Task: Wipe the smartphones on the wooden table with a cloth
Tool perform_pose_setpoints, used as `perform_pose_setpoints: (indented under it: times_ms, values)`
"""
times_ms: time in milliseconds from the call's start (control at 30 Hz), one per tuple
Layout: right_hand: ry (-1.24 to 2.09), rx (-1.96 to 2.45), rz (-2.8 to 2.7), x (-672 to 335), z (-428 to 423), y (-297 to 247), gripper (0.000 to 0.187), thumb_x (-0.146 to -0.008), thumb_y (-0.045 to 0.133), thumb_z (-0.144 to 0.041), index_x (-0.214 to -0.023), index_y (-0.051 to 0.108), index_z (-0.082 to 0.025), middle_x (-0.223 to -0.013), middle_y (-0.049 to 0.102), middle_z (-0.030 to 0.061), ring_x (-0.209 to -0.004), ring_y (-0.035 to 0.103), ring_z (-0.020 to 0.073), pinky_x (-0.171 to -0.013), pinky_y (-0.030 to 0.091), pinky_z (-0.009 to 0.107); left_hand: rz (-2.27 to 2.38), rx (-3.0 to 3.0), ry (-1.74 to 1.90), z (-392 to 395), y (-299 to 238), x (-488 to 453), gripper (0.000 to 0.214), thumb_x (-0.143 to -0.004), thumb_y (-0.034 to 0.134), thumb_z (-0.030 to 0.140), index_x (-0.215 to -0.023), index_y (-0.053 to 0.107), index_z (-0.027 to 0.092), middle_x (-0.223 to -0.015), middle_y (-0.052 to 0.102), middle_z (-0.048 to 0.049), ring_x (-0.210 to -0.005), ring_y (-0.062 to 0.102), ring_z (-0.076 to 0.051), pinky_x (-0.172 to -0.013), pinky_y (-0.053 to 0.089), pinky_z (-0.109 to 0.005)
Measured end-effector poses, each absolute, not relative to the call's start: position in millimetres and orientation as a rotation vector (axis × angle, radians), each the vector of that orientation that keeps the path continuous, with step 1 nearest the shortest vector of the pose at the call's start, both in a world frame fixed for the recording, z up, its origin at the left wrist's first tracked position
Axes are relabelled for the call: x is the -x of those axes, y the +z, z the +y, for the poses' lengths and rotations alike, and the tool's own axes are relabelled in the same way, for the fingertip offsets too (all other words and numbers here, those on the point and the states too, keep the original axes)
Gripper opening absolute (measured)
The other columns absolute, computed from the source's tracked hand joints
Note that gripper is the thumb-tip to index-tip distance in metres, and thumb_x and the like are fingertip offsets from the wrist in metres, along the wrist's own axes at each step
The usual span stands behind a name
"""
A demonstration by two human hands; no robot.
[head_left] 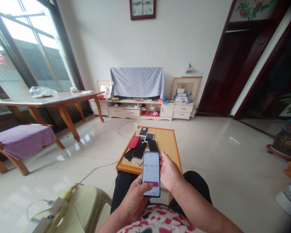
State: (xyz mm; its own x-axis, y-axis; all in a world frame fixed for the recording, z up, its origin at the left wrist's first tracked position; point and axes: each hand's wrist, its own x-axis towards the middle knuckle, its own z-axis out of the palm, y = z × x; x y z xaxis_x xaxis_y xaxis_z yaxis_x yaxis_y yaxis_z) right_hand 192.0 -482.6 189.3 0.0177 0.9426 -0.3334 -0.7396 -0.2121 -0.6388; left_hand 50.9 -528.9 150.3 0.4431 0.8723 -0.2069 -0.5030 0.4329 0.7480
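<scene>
Between my two hands, above my lap, is an upright smartphone (151, 174) with a lit screen that reads 00:39:21. My left hand (138, 194) is wrapped around its lower left side, the thumb lying over the red bar on the screen. Against the phone's upper right edge rest the fingers of my right hand (170, 171), partly hidden behind it. Just beyond, several phones lie on a small wooden table (167, 134), among them a red phone (134, 142), a black phone (139, 149) and a white phone (149, 137).
A small pump bottle (136, 128) stands at the small table's far left corner. To my left is a pale green plastic stool (92, 207) with power adapters and cables. A cable (97, 168) crosses the floor. A chair with a purple cloth (26, 137) stands by a larger table (63, 100).
</scene>
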Motion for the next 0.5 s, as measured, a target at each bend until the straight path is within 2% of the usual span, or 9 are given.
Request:
perform_pose_setpoints:
  times_ms: [500]
  values:
    - [1.585,0.855,-0.320,-192.0,-482.0,189.7,0.027,-0.098,0.055,-0.044,-0.093,0.065,-0.019,-0.085,0.073,0.0052,-0.082,0.069,0.0199,-0.076,0.056,0.033,0.643,-0.662,0.933,-529.0,149.8,-50.1,0.042,-0.072,0.072,0.014,-0.114,0.068,0.017,-0.101,0.074,-0.0090,-0.082,0.065,-0.017,-0.077,0.049,-0.028]
